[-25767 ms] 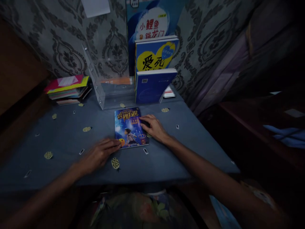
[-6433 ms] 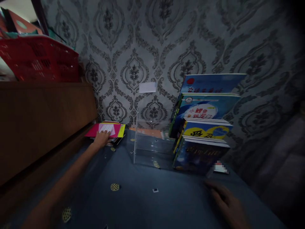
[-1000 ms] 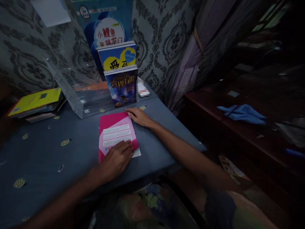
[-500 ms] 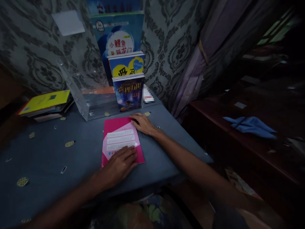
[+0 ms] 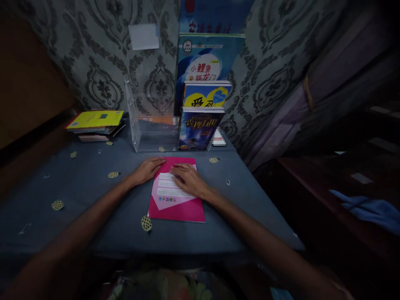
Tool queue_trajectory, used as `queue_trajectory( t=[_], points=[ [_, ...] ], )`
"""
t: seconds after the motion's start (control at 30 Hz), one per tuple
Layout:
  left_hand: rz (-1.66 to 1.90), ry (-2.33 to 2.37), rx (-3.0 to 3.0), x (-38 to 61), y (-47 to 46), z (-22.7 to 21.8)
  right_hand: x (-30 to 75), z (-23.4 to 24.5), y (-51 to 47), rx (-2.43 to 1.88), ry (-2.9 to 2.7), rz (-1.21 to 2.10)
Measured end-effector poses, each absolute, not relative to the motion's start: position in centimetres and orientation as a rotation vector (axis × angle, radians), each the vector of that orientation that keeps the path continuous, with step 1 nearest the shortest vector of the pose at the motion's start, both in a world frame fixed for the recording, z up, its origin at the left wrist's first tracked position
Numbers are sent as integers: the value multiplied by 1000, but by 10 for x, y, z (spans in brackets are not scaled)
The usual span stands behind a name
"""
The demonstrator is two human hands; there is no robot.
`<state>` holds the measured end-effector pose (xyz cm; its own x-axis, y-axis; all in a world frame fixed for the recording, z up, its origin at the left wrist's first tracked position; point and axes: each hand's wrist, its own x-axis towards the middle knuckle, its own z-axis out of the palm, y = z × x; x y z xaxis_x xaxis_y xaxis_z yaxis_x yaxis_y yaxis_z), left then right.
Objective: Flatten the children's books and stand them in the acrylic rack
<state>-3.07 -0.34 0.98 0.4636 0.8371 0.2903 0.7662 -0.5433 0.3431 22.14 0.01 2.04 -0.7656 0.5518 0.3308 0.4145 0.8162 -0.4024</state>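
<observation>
Pink-covered, a thin book lies flat on the worktop, directly before the person. The right hand is palm down on its upper right portion, fingers extended, grasping nothing. The left hand is likewise unclosed, its fingers laid over the upper left edge. Judged from this posture, the two hands flank the book to steady or square it rather than to grip it.

Container noted: a clear rack, standing just beyond the book. Its right side holds upright books in stepped rows: a dark blue book with gold lettering in front, a blue-and-yellow book behind, then a light blue book and a deeper blue book. This stepping presumably keeps each title legible. An orange item shows through the panels; inside or behind, undetermined. Left of the rack, a flat stack is topped by a yellow book.
</observation>
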Motion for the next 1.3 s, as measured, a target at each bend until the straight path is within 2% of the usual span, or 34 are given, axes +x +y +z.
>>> queue_trajectory(
  t=[0.2,0.53,0.73,0.93,1.17,1.3],
  points=[
    [688,1389,2537,-31,-6,1,194,39,-57,-434,-2700,521],
    [694,1390,2581,-31,-6,0,223,41,-109,-247,-2776,752],
    [717,1400,2584,-30,-8,0,237,52,-111,-354,-2807,830],
    [754,1387,2623,-31,-6,-2,260,44,-81,-708,-2715,818],
    [740,1386,2636,-31,-6,-2,272,13,10,-990,-2567,641],
    [751,1387,2650,-31,-6,-4,271,10,28,-1043,-2537,556]
  ],
)
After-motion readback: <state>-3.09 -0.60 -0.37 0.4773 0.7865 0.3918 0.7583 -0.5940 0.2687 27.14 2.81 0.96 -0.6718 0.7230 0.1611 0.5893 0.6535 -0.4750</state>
